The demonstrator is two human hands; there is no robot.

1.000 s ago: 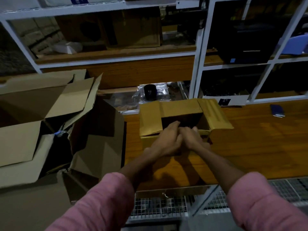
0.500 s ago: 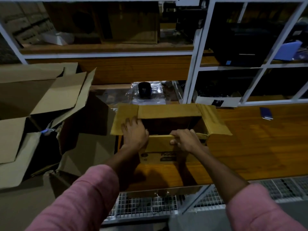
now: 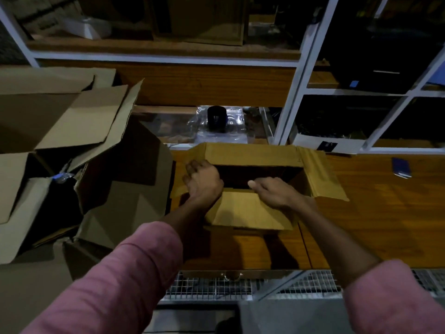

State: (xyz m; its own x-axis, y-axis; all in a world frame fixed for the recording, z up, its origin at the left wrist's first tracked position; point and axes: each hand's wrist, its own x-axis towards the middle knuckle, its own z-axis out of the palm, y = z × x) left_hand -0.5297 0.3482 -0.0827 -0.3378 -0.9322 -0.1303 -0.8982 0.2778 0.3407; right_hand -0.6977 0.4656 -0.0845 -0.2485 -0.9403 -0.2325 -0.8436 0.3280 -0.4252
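Storeroom or packing area: white metal racking [image 3: 291, 92] with wooden shelves holding boxes, heap of opened cardboard boxes [image 3: 60, 131] at left, wooden worktable [image 3: 373, 213] with an open carton [image 3: 250, 154], wire-mesh rack [image 3: 216, 288] below, bagged stock [image 3: 216, 118] behind.

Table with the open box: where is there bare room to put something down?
Bare wood lies on the table right of the open box, up to the small blue item, and in a strip before the box. The left is crowded by big cartons.
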